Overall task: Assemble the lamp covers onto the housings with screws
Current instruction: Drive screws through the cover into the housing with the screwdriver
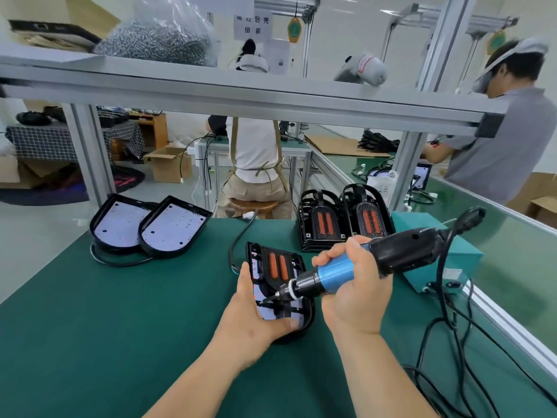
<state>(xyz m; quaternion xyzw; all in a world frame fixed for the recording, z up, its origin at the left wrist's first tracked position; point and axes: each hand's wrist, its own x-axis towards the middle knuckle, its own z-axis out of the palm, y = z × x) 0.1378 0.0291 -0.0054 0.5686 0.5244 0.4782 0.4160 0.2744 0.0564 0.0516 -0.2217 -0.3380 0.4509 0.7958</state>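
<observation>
On the green bench mat (120,327), two black D-shaped housings (147,229) are lying leftward; centrally, the left hand (250,321) is gripping a black housing (309,316) with orange-slotted cover (278,267), and the right hand (355,300) is clasping a blue-and-black electric screwdriver (336,273) against it.

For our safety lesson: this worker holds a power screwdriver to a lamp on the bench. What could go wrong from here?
The screwdriver in the right hand is slanted, so its bit could slip and hit the left hand holding the lamp. Its cable loops beside the forearm and might snag.
</observation>
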